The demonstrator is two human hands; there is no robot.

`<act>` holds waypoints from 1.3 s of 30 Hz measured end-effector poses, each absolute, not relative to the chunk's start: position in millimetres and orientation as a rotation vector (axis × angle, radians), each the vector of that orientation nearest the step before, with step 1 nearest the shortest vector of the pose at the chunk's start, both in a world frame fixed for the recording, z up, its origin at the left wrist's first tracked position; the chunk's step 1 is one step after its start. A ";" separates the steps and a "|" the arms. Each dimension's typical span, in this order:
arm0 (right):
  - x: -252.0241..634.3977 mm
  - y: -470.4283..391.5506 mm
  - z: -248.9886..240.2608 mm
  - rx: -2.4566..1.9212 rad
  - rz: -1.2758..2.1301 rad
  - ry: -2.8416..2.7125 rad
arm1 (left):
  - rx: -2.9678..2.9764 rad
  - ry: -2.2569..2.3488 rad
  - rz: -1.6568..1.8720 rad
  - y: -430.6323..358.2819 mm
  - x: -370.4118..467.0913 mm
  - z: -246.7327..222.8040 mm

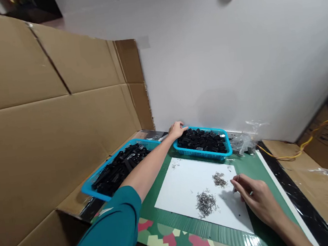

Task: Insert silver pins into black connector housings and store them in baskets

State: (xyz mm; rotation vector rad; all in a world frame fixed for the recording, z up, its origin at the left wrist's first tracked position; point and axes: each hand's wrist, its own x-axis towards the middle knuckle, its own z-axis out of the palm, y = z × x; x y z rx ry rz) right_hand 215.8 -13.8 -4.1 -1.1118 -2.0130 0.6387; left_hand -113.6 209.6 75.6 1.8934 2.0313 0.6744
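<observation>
The person's left hand [177,129] reaches to the far left corner of a blue basket [198,153], thumb toward its rim; whether those fingers grip anything cannot be told. Black pieces [203,140] fill the basket, just to the right of these fingers. The right hand [256,195] is over the right part of a white sheet [174,187], its thumb and forefinger pinched together on a thin thing [234,189] too small to name. Just left of the right fingertips lies a small heap [219,180] of fine metal bits; a larger, greyer heap [205,204] lies farther left and nearer the person. A few scattered bits [174,164] lie well left of them, near the sheet's far left corner. Nearer the person than the left fingers, and to their left, stands a second basket [96,194] of long black parts [122,169], partly behind the forearm. A clear bag [243,143] lies beyond the right fingers.
</observation>
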 end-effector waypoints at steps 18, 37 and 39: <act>224.9 -14.0 -6.2 -1.130 0.464 -2.090 | 1.856 2.329 0.058 94.0 -277.4 128.0; 227.8 -2.3 7.4 -1.299 0.762 -1.893 | 2.389 2.593 0.349 47.5 -192.7 172.7; 224.3 -3.2 5.2 -1.319 0.681 -1.973 | 2.459 2.441 0.616 36.6 -167.9 168.3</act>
